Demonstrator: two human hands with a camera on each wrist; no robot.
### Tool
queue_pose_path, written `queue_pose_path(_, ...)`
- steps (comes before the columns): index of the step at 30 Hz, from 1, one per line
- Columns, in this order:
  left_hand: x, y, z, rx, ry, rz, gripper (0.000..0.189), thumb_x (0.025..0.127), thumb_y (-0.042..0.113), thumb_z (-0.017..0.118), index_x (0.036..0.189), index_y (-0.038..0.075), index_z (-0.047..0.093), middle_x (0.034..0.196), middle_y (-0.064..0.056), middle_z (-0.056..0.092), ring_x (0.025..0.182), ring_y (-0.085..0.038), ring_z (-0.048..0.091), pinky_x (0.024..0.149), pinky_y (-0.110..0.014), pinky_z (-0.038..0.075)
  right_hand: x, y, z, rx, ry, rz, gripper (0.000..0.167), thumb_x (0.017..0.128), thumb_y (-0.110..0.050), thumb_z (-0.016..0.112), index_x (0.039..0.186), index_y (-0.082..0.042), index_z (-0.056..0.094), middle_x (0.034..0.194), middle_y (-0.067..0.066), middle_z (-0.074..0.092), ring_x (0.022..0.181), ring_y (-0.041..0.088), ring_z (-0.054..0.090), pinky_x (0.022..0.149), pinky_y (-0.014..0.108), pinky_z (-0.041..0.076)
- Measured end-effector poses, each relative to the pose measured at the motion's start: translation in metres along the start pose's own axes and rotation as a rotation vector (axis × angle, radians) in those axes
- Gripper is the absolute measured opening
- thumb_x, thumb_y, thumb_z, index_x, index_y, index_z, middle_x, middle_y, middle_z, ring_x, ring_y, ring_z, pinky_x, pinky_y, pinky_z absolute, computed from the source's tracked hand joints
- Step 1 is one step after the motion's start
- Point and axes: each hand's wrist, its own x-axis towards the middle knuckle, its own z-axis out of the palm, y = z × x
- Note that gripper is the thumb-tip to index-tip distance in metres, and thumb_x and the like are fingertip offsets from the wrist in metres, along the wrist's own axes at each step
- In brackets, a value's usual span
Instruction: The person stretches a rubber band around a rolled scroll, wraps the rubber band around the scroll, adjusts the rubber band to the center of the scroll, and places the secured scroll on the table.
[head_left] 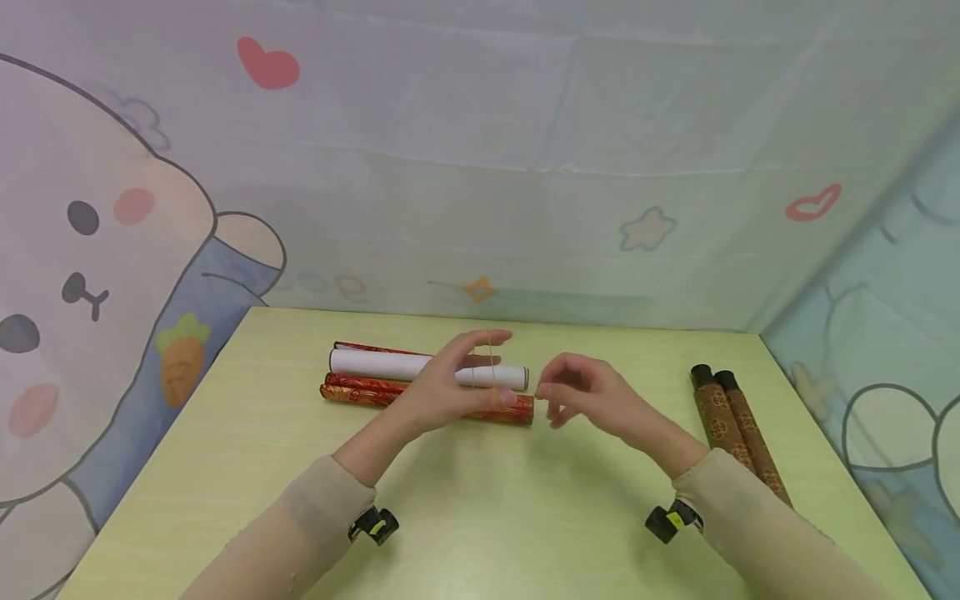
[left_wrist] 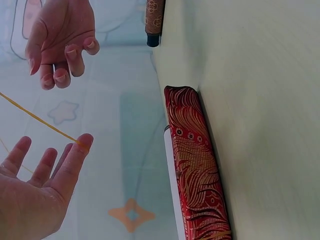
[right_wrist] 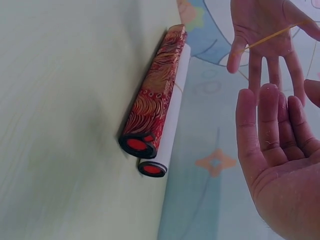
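A thin yellow rubber band [head_left: 492,360] is stretched over the spread fingers and thumb of my left hand [head_left: 442,390]; the left wrist view shows the band [left_wrist: 40,119] running off one fingertip. That hand is above a red-and-gold patterned scroll [head_left: 356,392] and a white roll [head_left: 378,363] lying side by side. Just past their right ends, my right hand [head_left: 588,392] hovers with loosely bent fingers and holds nothing. In the right wrist view, a thin band also crosses the white roll [right_wrist: 174,107].
Two brown patterned scrolls [head_left: 718,421] with black ends lie together at the table's right side. A printed cloth [head_left: 480,208] hangs behind the pale table [head_left: 480,517], and another stretch of cloth rises at the right.
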Motion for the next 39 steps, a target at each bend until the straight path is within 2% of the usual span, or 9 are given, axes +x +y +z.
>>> queue_pose_path(3,-0.001,0.000,0.000,0.019,0.007,-0.008,0.077,0.088,0.034,0.090,0.155,0.033,0.053,0.162,0.004,0.044,0.147,-0.030,0.051,0.102,-0.046,0.058,-0.003,0.002,-0.005,-0.045,0.006,-0.003,0.020,0.107,-0.014,0.068,0.117,0.003,0.064,0.097,0.017,0.069,0.085,0.036,0.071,0.079,0.047,0.066)
queue_pose_path(6,-0.003,0.000,0.000,0.028,0.009,-0.019,0.076,0.088,0.035,0.090,0.154,0.036,0.053,0.161,0.006,0.044,0.147,-0.029,0.051,0.102,-0.045,0.058,-0.006,0.004,-0.012,-0.136,0.017,-0.010,0.019,0.106,-0.016,0.068,0.116,0.000,0.065,0.100,0.016,0.069,0.086,0.034,0.071,0.078,0.049,0.065)
queue_pose_path(8,-0.003,-0.002,0.000,0.032,0.010,-0.024,0.075,0.088,0.035,0.090,0.154,0.036,0.053,0.161,0.006,0.044,0.147,-0.029,0.051,0.102,-0.044,0.058,-0.009,0.006,-0.018,-0.214,0.033,-0.014,0.018,0.106,-0.017,0.069,0.116,-0.002,0.065,0.103,0.014,0.069,0.087,0.031,0.071,0.078,0.049,0.065)
queue_pose_path(15,-0.005,-0.006,-0.001,0.071,0.018,-0.022,0.077,0.087,0.035,0.091,0.155,0.034,0.054,0.162,0.003,0.044,0.145,-0.029,0.053,0.101,-0.043,0.059,-0.031,0.008,-0.042,-0.525,0.117,0.001,0.023,0.103,-0.027,0.074,0.118,-0.012,0.067,0.110,0.001,0.070,0.094,0.019,0.068,0.074,0.033,0.059)
queue_pose_path(21,-0.007,-0.009,-0.002,0.121,0.020,-0.022,0.078,0.086,0.041,0.091,0.154,0.037,0.053,0.162,0.005,0.044,0.144,-0.025,0.055,0.104,-0.050,0.056,-0.049,0.014,-0.065,-0.734,0.167,0.036,0.034,0.103,-0.036,0.075,0.123,-0.011,0.066,0.113,0.003,0.070,0.096,0.016,0.067,0.076,0.034,0.058)
queue_pose_path(26,-0.008,-0.009,-0.002,0.154,0.019,-0.027,0.078,0.085,0.045,0.091,0.153,0.041,0.053,0.161,0.007,0.045,0.142,-0.021,0.056,0.103,-0.047,0.057,-0.064,0.016,-0.081,-0.956,0.210,0.111,0.053,0.100,-0.049,0.074,0.131,-0.007,0.063,0.117,0.010,0.070,0.094,0.021,0.069,0.077,0.043,0.058)
queue_pose_path(30,-0.008,-0.010,-0.003,0.164,0.016,-0.029,0.078,0.086,0.045,0.091,0.154,0.041,0.053,0.161,0.007,0.045,0.143,-0.024,0.056,0.104,-0.048,0.056,-0.076,0.018,-0.092,-1.108,0.224,0.196,0.072,0.097,-0.059,0.073,0.138,-0.002,0.059,0.119,0.017,0.068,0.087,0.026,0.070,0.070,0.049,0.058)
queue_pose_path(33,-0.009,-0.010,-0.003,0.167,0.012,-0.031,0.078,0.086,0.045,0.091,0.154,0.040,0.053,0.161,0.006,0.044,0.144,-0.027,0.055,0.105,-0.052,0.055,-0.085,0.022,-0.099,-1.171,0.221,0.248,0.081,0.095,-0.063,0.072,0.141,0.003,0.057,0.123,0.024,0.066,0.090,0.036,0.071,0.067,0.053,0.057)
queue_pose_path(39,-0.011,-0.009,-0.001,0.165,0.008,-0.041,0.077,0.086,0.047,0.090,0.153,0.041,0.053,0.161,0.006,0.043,0.145,-0.028,0.054,0.108,-0.056,0.053,-0.102,0.033,-0.117,-1.236,0.228,0.338,0.094,0.095,-0.068,0.069,0.146,0.009,0.051,0.135,0.039,0.058,0.107,0.056,0.065,0.071,0.060,0.058)
